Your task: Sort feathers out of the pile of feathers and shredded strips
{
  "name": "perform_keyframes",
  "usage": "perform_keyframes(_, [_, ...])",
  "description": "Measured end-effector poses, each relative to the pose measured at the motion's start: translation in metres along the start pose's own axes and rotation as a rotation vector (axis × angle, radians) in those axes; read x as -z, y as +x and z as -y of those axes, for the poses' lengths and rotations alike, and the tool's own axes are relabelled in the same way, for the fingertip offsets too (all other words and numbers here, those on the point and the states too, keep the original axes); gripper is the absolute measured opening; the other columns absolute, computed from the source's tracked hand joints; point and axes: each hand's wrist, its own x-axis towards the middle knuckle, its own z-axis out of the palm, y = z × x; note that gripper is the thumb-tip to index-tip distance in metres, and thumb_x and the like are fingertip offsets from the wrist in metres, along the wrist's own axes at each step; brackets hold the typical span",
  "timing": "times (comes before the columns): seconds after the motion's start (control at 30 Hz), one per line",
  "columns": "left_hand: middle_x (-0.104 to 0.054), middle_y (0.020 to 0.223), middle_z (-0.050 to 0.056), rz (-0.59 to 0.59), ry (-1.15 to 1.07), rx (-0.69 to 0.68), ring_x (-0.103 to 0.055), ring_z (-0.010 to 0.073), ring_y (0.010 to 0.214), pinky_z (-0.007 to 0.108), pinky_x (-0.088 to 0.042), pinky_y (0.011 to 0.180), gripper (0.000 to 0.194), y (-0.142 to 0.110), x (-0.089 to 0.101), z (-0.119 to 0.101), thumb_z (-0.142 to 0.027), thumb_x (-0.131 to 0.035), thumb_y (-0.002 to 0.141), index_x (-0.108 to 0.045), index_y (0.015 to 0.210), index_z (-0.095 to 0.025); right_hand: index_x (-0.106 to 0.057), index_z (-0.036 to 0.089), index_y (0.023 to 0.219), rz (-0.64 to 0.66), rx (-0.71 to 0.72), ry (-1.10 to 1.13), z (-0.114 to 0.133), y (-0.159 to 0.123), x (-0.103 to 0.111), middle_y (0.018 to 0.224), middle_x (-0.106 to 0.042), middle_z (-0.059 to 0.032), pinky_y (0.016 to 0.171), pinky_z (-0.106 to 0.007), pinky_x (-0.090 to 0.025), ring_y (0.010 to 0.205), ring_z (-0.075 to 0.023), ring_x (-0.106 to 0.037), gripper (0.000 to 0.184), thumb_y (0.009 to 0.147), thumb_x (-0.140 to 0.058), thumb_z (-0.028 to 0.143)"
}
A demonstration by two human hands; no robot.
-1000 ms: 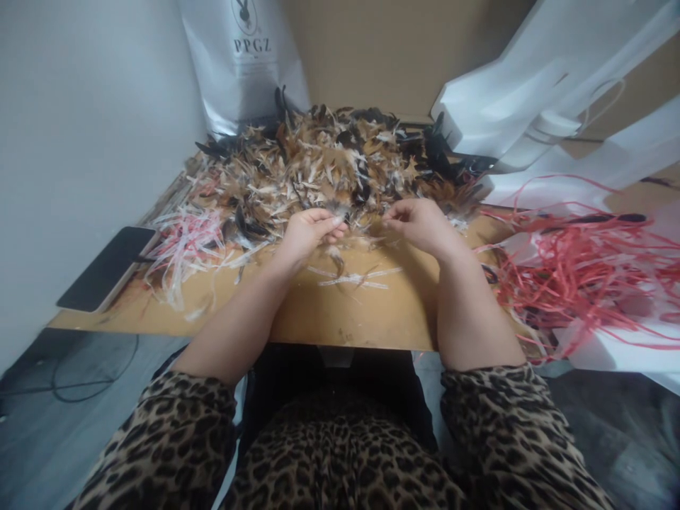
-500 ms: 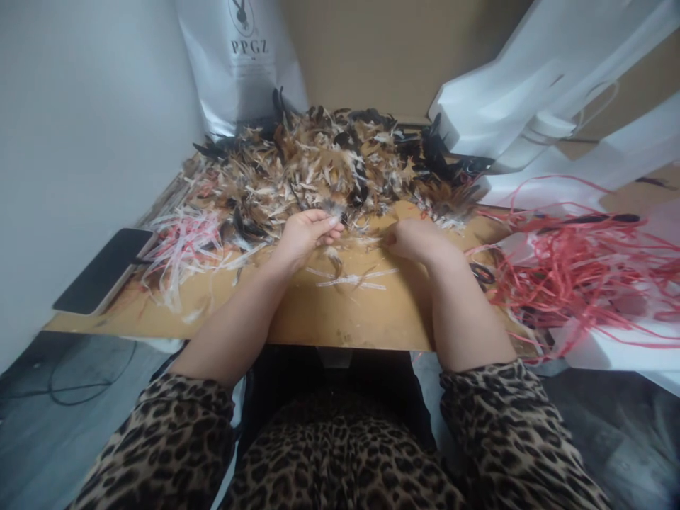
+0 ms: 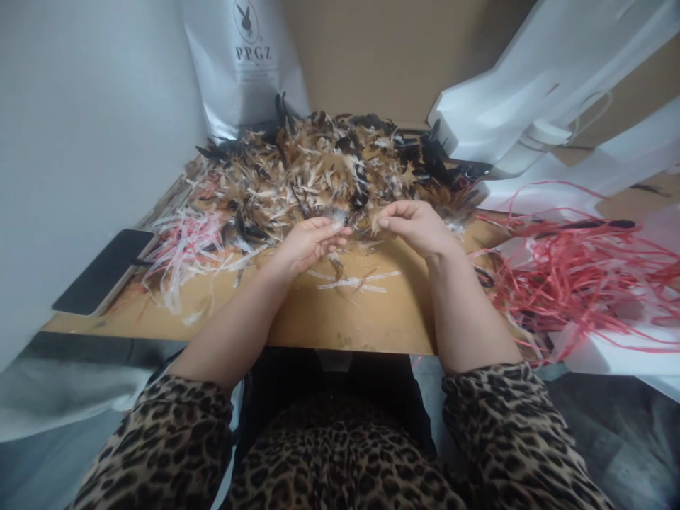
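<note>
A heap of brown, white and black feathers (image 3: 319,166) covers the back of the wooden board (image 3: 345,329). At its front edge my left hand (image 3: 313,241) pinches a small greyish feather (image 3: 336,214) between thumb and forefinger, the other fingers loosely curled. Close by on the right, my right hand (image 3: 411,225) has thumb and forefinger closed on a light brown feather (image 3: 374,221). Below both hands, crossed white strips (image 3: 353,282) lie flat on the board with a few thin feathers beside them.
White and pink strips (image 3: 183,241) and a dark phone (image 3: 103,273) lie at the left. A tangle of red strips (image 3: 579,276) spreads at the right, with scissors handles (image 3: 482,276) beside it. A printed white bag (image 3: 247,71) stands behind, white foam pieces (image 3: 494,106) at the back right.
My right hand has risen from the board and moved left toward my left hand, a light brown feather now showing at its fingertips. My left hand has shifted slightly, still pinching its feather.
</note>
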Motion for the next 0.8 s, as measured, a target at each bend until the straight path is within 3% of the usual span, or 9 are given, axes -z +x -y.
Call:
perform_keyframes(0.13, [-0.074, 0.093, 0.009, 0.059, -0.039, 0.052, -0.068, 0.0072, 0.065, 0.012, -0.048, 0.051, 0.006, -0.002, -0.003, 0.000, -0.013, -0.068, 0.081, -0.063, 0.081, -0.009, -0.064, 0.015, 0.067, -0.038, -0.046, 0.282, -0.011, 0.005, -0.024, 0.053, -0.057, 0.0032, 0.047, -0.020, -0.034, 0.047, -0.0058, -0.045, 0.033, 0.055, -0.084, 0.038])
perform_keyframes(0.27, [-0.074, 0.089, 0.009, 0.093, -0.066, 0.073, -0.067, 0.0062, 0.063, 0.011, -0.046, 0.049, 0.005, -0.004, -0.007, -0.002, -0.011, -0.065, 0.082, -0.067, 0.087, -0.008, -0.062, 0.016, 0.066, -0.029, -0.116, 0.411, -0.019, 0.008, -0.041, 0.053, -0.057, 0.0034, 0.047, -0.020, -0.032, 0.048, -0.0056, -0.045, 0.035, 0.051, -0.087, 0.037])
perform_keyframes(0.57, [-0.073, 0.082, 0.008, 0.078, -0.088, 0.083, -0.065, 0.0044, 0.059, 0.010, -0.046, 0.049, 0.006, -0.003, -0.007, -0.002, -0.007, -0.063, 0.082, -0.068, 0.085, -0.006, -0.063, 0.017, 0.071, -0.066, -0.084, 0.435, -0.028, 0.011, -0.052, 0.054, -0.055, 0.0049, 0.051, -0.020, -0.034, 0.050, -0.0055, -0.044, 0.034, 0.056, -0.084, 0.038])
perform_keyframes(0.8, [-0.070, 0.069, 0.005, -0.018, -0.078, 0.018, -0.062, 0.0030, 0.056, 0.010, -0.046, 0.053, 0.013, -0.002, -0.009, -0.001, -0.003, -0.059, 0.084, -0.064, 0.072, -0.007, -0.065, 0.016, 0.073, -0.074, -0.121, 0.445, -0.026, 0.009, -0.055, 0.058, -0.061, 0.0034, 0.050, -0.019, -0.034, 0.051, -0.0053, -0.046, 0.035, 0.054, -0.085, 0.037])
